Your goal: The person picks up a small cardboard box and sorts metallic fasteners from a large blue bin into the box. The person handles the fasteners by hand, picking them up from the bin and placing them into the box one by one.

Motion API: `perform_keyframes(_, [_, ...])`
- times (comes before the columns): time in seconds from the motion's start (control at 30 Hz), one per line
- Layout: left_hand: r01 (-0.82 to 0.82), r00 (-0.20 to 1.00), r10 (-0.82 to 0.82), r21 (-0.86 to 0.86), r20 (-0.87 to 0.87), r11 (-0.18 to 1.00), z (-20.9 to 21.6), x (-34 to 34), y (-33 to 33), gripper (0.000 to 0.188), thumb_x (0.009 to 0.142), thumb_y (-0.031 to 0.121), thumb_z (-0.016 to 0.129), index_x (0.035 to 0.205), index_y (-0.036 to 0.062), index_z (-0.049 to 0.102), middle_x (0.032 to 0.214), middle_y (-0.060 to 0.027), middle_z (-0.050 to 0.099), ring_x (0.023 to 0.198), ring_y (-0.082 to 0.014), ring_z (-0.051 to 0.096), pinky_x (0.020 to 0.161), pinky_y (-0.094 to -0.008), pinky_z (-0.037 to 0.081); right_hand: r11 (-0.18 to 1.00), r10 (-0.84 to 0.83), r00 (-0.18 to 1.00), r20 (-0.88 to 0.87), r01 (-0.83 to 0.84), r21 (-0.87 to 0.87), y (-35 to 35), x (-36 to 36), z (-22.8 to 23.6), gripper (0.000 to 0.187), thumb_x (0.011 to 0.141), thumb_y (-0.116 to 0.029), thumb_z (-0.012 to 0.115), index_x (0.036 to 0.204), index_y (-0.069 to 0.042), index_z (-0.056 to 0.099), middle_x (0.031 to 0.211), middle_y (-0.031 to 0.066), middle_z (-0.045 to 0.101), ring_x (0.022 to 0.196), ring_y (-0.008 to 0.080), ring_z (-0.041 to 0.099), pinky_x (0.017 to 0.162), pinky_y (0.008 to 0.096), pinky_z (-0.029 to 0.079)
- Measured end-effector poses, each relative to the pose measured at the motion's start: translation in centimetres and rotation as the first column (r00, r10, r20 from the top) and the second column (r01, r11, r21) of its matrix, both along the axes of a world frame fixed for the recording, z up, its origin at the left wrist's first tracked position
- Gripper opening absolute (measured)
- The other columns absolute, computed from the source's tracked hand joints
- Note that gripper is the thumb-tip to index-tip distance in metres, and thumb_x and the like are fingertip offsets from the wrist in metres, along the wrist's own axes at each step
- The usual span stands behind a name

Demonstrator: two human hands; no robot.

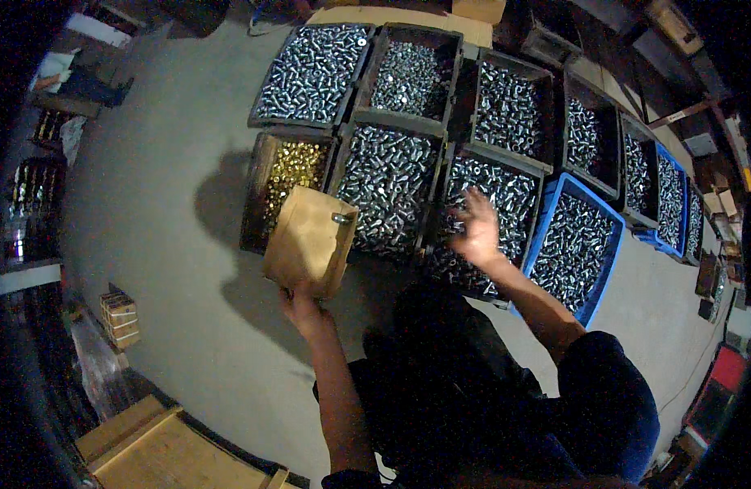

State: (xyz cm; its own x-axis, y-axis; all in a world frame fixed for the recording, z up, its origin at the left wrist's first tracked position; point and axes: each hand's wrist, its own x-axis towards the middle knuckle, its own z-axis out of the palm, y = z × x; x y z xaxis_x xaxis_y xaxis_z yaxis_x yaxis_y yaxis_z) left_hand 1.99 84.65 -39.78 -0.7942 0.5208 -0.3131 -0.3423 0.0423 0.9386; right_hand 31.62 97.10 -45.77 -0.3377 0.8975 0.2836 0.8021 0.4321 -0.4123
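My left hand (303,305) grips the near edge of a shallow brown cardboard box (310,232). One small silver metal fitting (341,218) lies in the box at its right side. The box overlaps a dark crate of brass-coloured fittings (294,171). To the right, my right hand (476,228) is over a dark crate of silver metal fittings (514,196), fingers apart and slightly blurred. Nothing shows in that hand. Between the hands stands another crate heaped with silver fittings (388,175).
More dark crates of silver fittings (314,73) stand in a far row. A blue crate (613,220) sits right of my right arm. Grey floor (164,204) stretches to the left, with a strapped bundle (119,319) on it. A large cardboard box (172,452) stands near left.
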Motion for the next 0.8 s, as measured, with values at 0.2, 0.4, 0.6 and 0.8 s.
perform_keyframes(0.2, [0.049, 0.996, -0.048, -0.013, 0.075, 0.999, 2.6, 1.9, 2.0, 0.065, 0.067, 0.004, 0.06, 0.127, -0.0032, 0.036, 0.114, -0.0134, 0.051, 0.101, -0.0275, 0.051, 0.087, -0.0383, 0.042, 0.964, -0.056, 0.974, 0.217, 0.11, -0.244, -1.4, 6.8, -4.8, 0.048, 0.059, -0.022, 0.068, 0.107, -0.017, 0.063, 0.121, 0.0207, 0.048, 0.107, 0.0378, 0.048, 0.093, 0.0445, 0.038])
perform_keyframes(0.4, [0.063, 0.993, -0.059, -0.042, 0.102, 0.997, 1.7, 1.4, 1.8, 0.067, 0.065, 0.0, 0.059, 0.128, -0.0018, 0.035, 0.117, -0.013, 0.048, 0.103, -0.0262, 0.05, 0.087, -0.0369, 0.041, 0.963, -0.086, 0.992, 0.091, 0.106, -0.249, -1.0, 6.8, -5.3, 0.043, 0.06, -0.019, 0.068, 0.103, -0.015, 0.063, 0.12, 0.0171, 0.051, 0.1, 0.0367, 0.052, 0.087, 0.0428, 0.042])
perform_keyframes(0.6, [0.136, 0.983, -0.127, -0.057, 0.133, 0.989, 2.0, 1.6, 2.2, 0.065, 0.066, 0.0, 0.058, 0.127, -0.0024, 0.036, 0.115, -0.0129, 0.048, 0.104, -0.0256, 0.049, 0.087, -0.0356, 0.04, 0.947, -0.129, 0.991, 0.045, 0.137, -0.291, -0.2, 7.1, -6.6, 0.037, 0.058, -0.019, 0.065, 0.095, -0.012, 0.063, 0.113, 0.0153, 0.056, 0.098, 0.0357, 0.053, 0.087, 0.0423, 0.042])
perform_keyframes(0.8, [0.131, 0.986, -0.123, -0.071, 0.109, 0.989, 2.5, 2.5, 2.8, 0.058, 0.067, 0.001, 0.058, 0.122, -0.0035, 0.039, 0.109, -0.011, 0.049, 0.098, -0.0237, 0.05, 0.086, -0.0345, 0.04, 0.962, 0.03, 0.997, 0.078, -0.007, -0.271, -0.2, 7.5, -6.1, 0.034, 0.061, -0.024, 0.068, 0.092, -0.011, 0.064, 0.114, 0.0151, 0.054, 0.105, 0.0372, 0.048, 0.092, 0.048, 0.038])
